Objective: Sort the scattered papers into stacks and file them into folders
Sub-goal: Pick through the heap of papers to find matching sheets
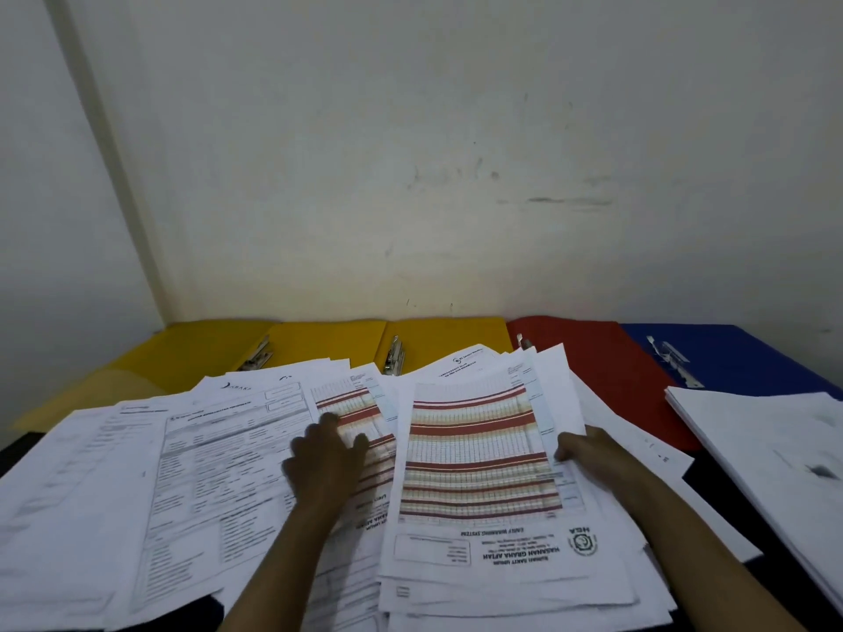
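Observation:
Scattered white papers (pixel 137 472) cover the dark table in front of me. My left hand (pixel 326 453) rests on a red-striped chart sheet (pixel 360 412) in the middle of the pile, its fingers loosely spread. A second red-striped chart sheet (pixel 479 453) lies tilted to the right; my right hand (pixel 588 449) grips its right edge together with a few white sheets behind it. Open folders lie along the wall: a yellow folder (pixel 191 353), another yellow folder (pixel 451 335), a red folder (pixel 593 358) and a blue folder (pixel 739 353).
A neat stack of white papers (pixel 766 449) lies at the right, partly over the blue folder. Metal fasteners (pixel 394 355) show in the open folders. A pale wall (pixel 410 152) stands right behind the table.

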